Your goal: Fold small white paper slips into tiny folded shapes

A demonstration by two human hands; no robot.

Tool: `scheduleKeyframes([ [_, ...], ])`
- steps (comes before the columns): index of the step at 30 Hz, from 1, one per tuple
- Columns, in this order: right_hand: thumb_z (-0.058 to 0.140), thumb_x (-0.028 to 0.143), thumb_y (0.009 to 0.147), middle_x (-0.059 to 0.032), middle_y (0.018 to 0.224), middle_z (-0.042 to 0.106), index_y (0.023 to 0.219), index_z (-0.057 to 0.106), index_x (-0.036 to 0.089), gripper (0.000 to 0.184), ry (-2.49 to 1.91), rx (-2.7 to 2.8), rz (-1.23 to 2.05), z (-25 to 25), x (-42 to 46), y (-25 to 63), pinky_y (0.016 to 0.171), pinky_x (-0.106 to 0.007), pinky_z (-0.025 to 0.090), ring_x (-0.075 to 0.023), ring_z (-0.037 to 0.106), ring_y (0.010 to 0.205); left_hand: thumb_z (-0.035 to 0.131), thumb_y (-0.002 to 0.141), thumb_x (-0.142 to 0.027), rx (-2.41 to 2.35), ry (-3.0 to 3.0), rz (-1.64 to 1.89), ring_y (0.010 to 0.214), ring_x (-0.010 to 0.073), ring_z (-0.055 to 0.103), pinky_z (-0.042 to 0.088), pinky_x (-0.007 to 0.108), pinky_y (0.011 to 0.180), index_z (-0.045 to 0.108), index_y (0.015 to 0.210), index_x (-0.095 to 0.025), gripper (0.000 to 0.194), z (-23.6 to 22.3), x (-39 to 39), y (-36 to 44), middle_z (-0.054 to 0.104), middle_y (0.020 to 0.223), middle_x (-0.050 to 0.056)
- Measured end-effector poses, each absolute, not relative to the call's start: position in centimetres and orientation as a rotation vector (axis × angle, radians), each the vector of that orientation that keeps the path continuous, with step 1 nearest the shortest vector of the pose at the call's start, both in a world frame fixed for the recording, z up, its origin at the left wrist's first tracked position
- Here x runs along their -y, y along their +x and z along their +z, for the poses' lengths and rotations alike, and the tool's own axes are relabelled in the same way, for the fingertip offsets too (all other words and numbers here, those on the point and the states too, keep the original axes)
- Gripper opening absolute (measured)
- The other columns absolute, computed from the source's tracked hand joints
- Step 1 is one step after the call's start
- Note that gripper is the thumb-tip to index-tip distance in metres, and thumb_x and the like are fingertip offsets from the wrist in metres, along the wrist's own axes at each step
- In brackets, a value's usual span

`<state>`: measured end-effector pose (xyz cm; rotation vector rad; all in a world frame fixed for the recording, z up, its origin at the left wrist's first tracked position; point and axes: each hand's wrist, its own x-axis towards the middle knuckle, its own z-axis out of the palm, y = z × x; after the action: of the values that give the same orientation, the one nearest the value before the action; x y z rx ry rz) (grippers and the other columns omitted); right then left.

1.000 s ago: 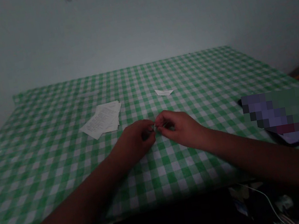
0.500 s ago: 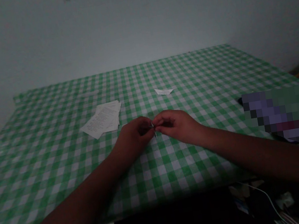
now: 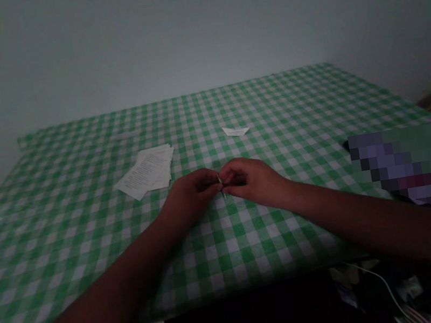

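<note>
My left hand [image 3: 195, 190] and my right hand [image 3: 251, 178] meet over the middle of the table, fingertips almost touching. Both are closed in a pinch on a small, thin, pale piece [image 3: 224, 195] that looks like folded paper seen edge-on. Most of it is hidden by the fingers; a narrow end pokes out below them. Beyond my right hand lies a small folded paper boat [image 3: 236, 131]. A little stack of printed paper sheets [image 3: 147, 171] rests to the left of my left hand, its top sheet turned askew.
A green-and-white checked cloth [image 3: 230, 252] covers the table, which reaches a pale wall [image 3: 194, 28] at the back. At the right lies a dark-edged, blurred-out object [image 3: 399, 168]. Below the front edge hang cables [image 3: 381, 280], with clutter around them.
Both hands stay in nearly the same place, with slight shifts of the fingers around the small piece. The stack and the paper boat have not moved on the table.
</note>
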<state>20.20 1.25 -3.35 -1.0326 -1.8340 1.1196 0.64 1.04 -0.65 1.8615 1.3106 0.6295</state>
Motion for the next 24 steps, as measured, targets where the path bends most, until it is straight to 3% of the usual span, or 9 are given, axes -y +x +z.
scheduleKeyframes([
  [24,0.067,0.016,0.079,-0.0007,0.086,0.068,0.093,0.064,0.02,0.015,-1.015,1.834,1.145,-3.53,-1.74,20.5,0.076,-0.03,0.057,-0.0143,0.067,0.08,0.065,0.084,-0.03,-1.178,1.804,0.58,0.092,0.0204,0.071,0.056,0.037,0.089,0.072,0.101,-0.022,0.02,-0.22,-1.58,-0.13,0.076,0.1,0.002],
])
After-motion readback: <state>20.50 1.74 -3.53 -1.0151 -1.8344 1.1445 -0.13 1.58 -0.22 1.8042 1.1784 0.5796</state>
